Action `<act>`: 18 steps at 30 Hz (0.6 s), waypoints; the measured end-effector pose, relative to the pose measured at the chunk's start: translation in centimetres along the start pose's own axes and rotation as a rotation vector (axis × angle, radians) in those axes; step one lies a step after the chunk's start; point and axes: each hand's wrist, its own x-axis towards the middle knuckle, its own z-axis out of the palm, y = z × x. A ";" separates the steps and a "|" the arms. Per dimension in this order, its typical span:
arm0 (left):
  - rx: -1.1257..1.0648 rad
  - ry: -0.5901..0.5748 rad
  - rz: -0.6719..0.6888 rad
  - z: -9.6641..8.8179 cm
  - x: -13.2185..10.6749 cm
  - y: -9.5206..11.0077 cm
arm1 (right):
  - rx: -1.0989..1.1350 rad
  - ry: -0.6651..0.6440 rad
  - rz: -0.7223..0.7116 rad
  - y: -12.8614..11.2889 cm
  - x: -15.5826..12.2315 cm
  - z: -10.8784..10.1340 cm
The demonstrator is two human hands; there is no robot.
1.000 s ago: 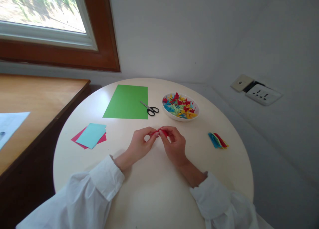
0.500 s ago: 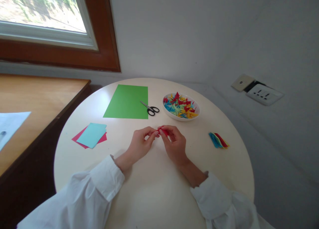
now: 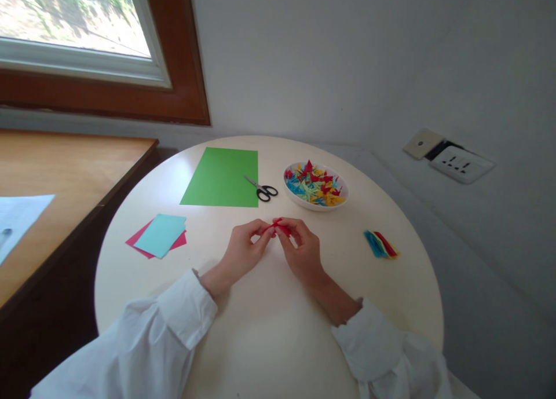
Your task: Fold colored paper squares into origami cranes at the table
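Between my two hands is a small folded piece of red paper [image 3: 276, 226], partly hidden by the fingers. My left hand [image 3: 246, 245] pinches it from the left, thumb against fingertips. From the other side my right hand [image 3: 303, 249] grips it the same way, and the fingertips of both hands nearly meet. Just beyond them, a white bowl [image 3: 313, 207] holds many small folded paper cranes in red, yellow, blue and green. Black-handled scissors [image 3: 263, 192] lie partly on a green sheet of paper [image 3: 221, 178].
On the left of the round white table [image 3: 260, 341] lie light blue paper squares [image 3: 160, 235] over red paper [image 3: 178, 242]. Narrow folded paper pieces [image 3: 381, 245] in several colours lie at the right. A wooden desk [image 3: 87, 161] stands left; a wall socket [image 3: 461, 163] is at right.
My right hand has shifted slightly left, closer to my left hand. The red paper between the fingers has turned a little. Everything else on the table stays in place.
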 end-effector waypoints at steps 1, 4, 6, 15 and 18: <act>0.011 0.004 -0.001 0.0 0.0 0.0 | -0.007 -0.001 -0.002 0.0 0.0 0.0; 0.034 0.010 0.003 -0.2 0.0 0.0 | -0.024 0.005 -0.024 0.0 0.1 0.0; 0.046 0.014 0.013 -0.3 0.0 0.0 | -0.039 0.009 -0.046 0.0 0.1 -0.1; 0.048 0.004 0.014 -0.1 0.2 0.0 | -0.118 0.000 -0.064 0.0 0.4 -0.1; 0.082 0.017 0.015 -0.2 0.2 0.0 | -0.153 -0.016 -0.099 -0.3 0.5 -0.1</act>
